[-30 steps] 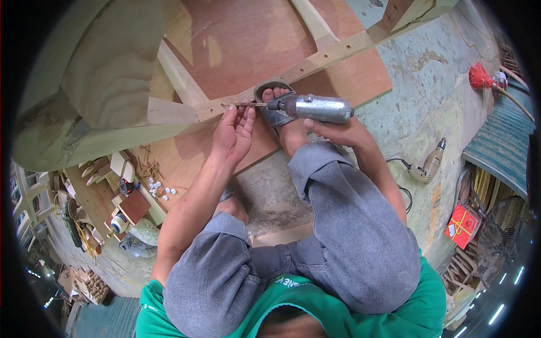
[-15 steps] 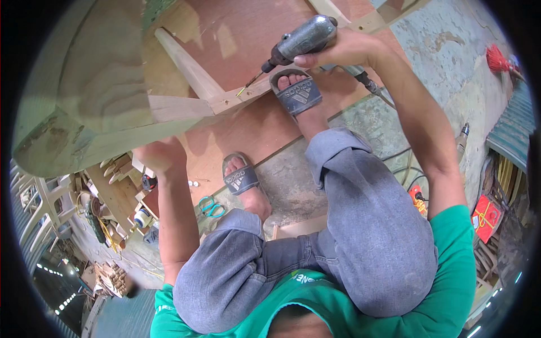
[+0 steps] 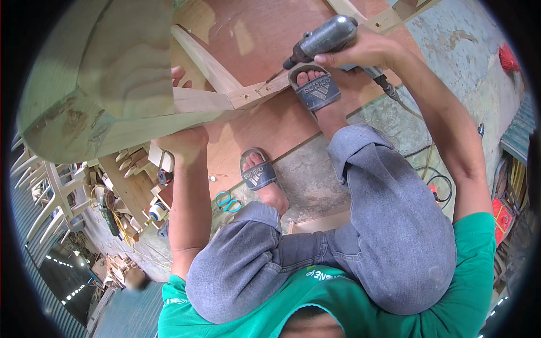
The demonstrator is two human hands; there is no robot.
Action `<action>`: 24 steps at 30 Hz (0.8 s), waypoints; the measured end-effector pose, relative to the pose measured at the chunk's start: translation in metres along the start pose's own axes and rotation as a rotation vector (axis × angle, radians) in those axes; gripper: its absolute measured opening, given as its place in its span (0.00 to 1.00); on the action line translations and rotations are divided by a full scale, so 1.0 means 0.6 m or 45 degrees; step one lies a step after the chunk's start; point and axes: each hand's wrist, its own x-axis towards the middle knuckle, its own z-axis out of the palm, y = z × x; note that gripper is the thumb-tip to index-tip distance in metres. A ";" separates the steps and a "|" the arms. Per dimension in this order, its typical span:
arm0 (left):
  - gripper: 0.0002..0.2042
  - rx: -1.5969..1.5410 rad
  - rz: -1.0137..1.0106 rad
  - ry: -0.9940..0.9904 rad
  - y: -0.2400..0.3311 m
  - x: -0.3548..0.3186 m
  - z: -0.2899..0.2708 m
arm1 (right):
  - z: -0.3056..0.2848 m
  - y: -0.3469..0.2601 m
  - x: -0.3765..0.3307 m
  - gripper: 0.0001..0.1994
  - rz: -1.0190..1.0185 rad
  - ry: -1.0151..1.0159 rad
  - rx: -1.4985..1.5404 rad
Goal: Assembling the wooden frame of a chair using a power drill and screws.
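Observation:
My right hand (image 3: 360, 50) is closed around a silver-grey power screwdriver (image 3: 329, 38) with a black nose and a cord. Its thin bit slants down to a wooden rail (image 3: 246, 97) that has drilled holes; whether a screw sits at the tip is too small to tell. On the left, my left hand (image 3: 185, 139) grips the rail's wooden end piece (image 3: 200, 101) from below, and its fingertips show above it. A large pale wooden panel (image 3: 124, 62), close to the camera, hides part of that hand and of the frame.
My sandalled feet (image 3: 320, 93) rest on a reddish-brown board (image 3: 253, 129), one beside the rail. Teal-handled scissors (image 3: 227, 201) lie on the floor by my left knee. Wood offcuts (image 3: 132, 160) and tools are heaped at left; a black cable (image 3: 445, 183) coils at right.
The view has shifted, so the scene sits further right. My left hand's fingertips now show above the end piece. The screwdriver's bit remains at the rail.

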 end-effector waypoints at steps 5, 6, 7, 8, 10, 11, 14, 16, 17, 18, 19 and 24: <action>0.34 0.003 0.005 0.017 -0.005 0.003 -0.002 | 0.041 0.003 0.016 0.24 0.112 -0.220 0.080; 0.34 0.000 -0.016 0.032 -0.004 0.003 -0.001 | 0.051 0.012 0.024 0.24 0.136 -0.318 0.173; 0.34 -0.003 -0.038 0.047 -0.004 0.003 0.000 | 0.055 0.022 0.028 0.24 0.130 -0.291 0.176; 0.34 -0.005 -0.040 0.043 -0.004 0.004 0.000 | 0.056 0.032 0.028 0.24 0.133 -0.288 0.178; 0.33 0.021 0.004 0.025 -0.006 0.006 -0.001 | 0.057 0.034 0.024 0.25 0.143 -0.258 0.317; 0.33 0.017 0.001 0.021 -0.008 0.003 -0.002 | 0.058 0.036 0.020 0.25 0.147 -0.253 0.318; 0.32 -0.016 0.006 -0.006 -0.014 0.002 -0.008 | 0.057 0.041 0.003 0.25 0.215 -0.178 0.415; 0.30 -0.008 0.032 -0.020 -0.017 -0.004 -0.012 | 0.054 0.048 -0.018 0.27 0.227 -0.096 0.491; 0.30 -0.007 0.029 -0.016 -0.020 -0.003 -0.014 | 0.047 0.048 -0.026 0.26 0.262 -0.145 0.558; 0.30 -0.028 0.010 -0.029 -0.024 0.001 -0.017 | 0.048 0.041 -0.032 0.26 0.261 -0.150 0.557; 0.30 -0.049 -0.008 -0.041 -0.026 0.002 -0.021 | 0.053 0.031 -0.041 0.26 0.236 -0.126 0.567; 0.30 -0.007 0.031 -0.033 -0.030 0.001 -0.019 | 0.068 0.064 -0.042 0.27 0.204 -0.015 0.587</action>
